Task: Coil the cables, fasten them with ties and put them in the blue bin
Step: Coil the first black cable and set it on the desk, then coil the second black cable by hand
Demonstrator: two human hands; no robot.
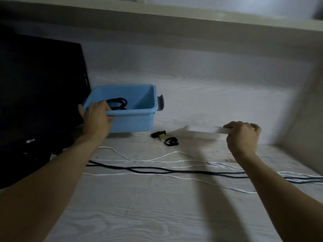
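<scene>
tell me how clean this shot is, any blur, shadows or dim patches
Head view: dim overall, and the monitor is nearly black. The right hand and the white object it grips are motion-smeared. Dark arm shadows cross the loose cables. The left hand on the blue bin looks sharper. Wide-angle bending shows at the frame edges.

Pale wood-grain tabletop (157, 215). Blue bin (134, 119) stands on it, rear left. Just right of the bin's front corner: two small black ties (165, 137). Nearer than the bin: white cables (139, 158) and black cables (157, 170) strung left to right. Dark monitor (38, 102) touches the bin's left side.
</scene>
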